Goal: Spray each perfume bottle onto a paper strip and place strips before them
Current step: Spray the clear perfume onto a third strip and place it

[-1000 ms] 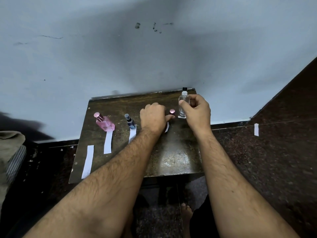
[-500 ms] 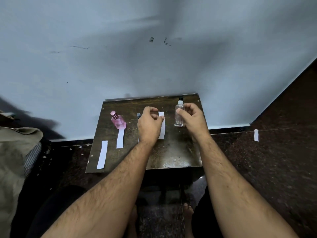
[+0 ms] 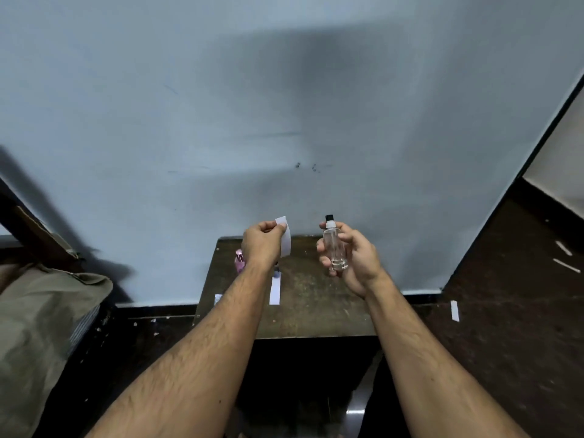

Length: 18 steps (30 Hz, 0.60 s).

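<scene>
Clear unlabelled bottle in right hand; left hand pinches paper strip.

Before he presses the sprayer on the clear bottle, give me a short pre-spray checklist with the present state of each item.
1. Clear glass spray bottle gripped in right hand: ok.
2. Bottle upright, its black cap on top: ok.
3. White paper strip pinched in left hand: ok.
4. Strip level with the bottle's top, a gap between them: ok.
5. Nozzle aimed at the strip: cannot tell.
6. Finger on the sprayer: not ok; the fingers wrap the body below it.
</scene>
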### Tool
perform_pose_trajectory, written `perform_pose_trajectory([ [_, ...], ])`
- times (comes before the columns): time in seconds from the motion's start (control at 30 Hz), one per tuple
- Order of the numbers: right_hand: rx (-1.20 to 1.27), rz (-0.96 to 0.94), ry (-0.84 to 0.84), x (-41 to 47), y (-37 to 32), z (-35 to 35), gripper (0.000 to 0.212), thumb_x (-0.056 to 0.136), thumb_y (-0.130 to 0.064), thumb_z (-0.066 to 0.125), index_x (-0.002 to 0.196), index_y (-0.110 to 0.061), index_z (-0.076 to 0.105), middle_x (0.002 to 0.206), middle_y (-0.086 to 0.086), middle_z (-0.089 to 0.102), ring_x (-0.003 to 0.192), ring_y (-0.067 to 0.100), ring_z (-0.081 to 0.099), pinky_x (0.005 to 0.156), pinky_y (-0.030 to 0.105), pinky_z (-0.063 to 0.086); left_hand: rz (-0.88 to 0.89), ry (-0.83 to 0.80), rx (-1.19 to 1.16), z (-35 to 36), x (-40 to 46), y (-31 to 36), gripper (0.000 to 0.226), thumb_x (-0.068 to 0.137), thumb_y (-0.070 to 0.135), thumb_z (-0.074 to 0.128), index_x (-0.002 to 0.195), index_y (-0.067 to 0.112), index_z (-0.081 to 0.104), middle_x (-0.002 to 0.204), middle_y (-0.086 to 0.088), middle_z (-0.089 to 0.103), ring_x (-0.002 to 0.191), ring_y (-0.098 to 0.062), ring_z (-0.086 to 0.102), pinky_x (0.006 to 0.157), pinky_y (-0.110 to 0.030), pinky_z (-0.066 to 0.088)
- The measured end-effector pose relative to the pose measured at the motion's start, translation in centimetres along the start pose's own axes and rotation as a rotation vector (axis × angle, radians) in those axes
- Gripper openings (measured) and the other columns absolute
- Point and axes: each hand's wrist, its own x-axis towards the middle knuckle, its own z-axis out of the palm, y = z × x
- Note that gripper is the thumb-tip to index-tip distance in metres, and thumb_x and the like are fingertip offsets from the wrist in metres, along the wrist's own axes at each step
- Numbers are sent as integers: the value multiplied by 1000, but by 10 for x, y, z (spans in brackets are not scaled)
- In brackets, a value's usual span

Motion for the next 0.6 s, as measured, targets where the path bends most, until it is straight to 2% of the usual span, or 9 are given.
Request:
perform_pose_trajectory([
  [0.07, 34, -2, -37, -8, -12, 12, 33, 91, -19, 29, 109, -14, 56, 74, 11, 57, 46, 20, 47, 41, 18, 30, 33, 6, -19, -11, -4, 15, 20, 85, 31, 72, 96, 13, 72, 94, -2, 73, 84, -19, 66, 75, -29, 54],
  [0.23, 40, -9, -130, -30, -37, 40, 30, 93, -36, 41, 109, -16, 57, 77, 6, 55, 42, 12, 43, 41, 17, 22, 84, 3, -89, -35, -19, 45, 17, 88, 26, 68, 93, 9, 70, 74, 4, 68, 64, -16, 61, 75, -31, 51],
  [0.33, 20, -37, -178, -41, -48, 56, 30, 93, -36, 45, 109, -14, 58, 76, 3, 55, 45, 10, 46, 35, 14, 26, 98, -4, -101, -47, -25, 60, 14, 88, 27, 68, 86, 13, 69, 73, 5, 69, 66, -17, 62, 71, -31, 49],
  [0.4, 7, -50, -179, -45, -55, 66, 31, 93, -35, 46, 113, -14, 58, 77, 3, 54, 49, 11, 48, 33, 15, 30, 103, -13, -125, -53, -27, 68, 14, 88, 26, 67, 78, 17, 66, 73, 3, 69, 67, -17, 63, 61, -27, 43],
  [0.47, -1, -64, -158, -48, -61, 75, 32, 93, -33, 46, 121, -20, 54, 76, 4, 53, 48, 12, 46, 34, 15, 29, 105, -26, -164, -59, -31, 76, 13, 88, 25, 67, 76, 19, 64, 75, 2, 69, 66, -16, 64, 55, -25, 36],
  [0.6, -21, -96, -142, -52, -76, 88, 34, 99, -29, 41, 132, -33, 50, 73, 3, 52, 45, 13, 42, 34, 13, 28, 103, -22, -216, -72, -35, 93, 11, 89, 23, 66, 79, 19, 64, 80, 0, 71, 68, -16, 66, 51, -23, 35],
])
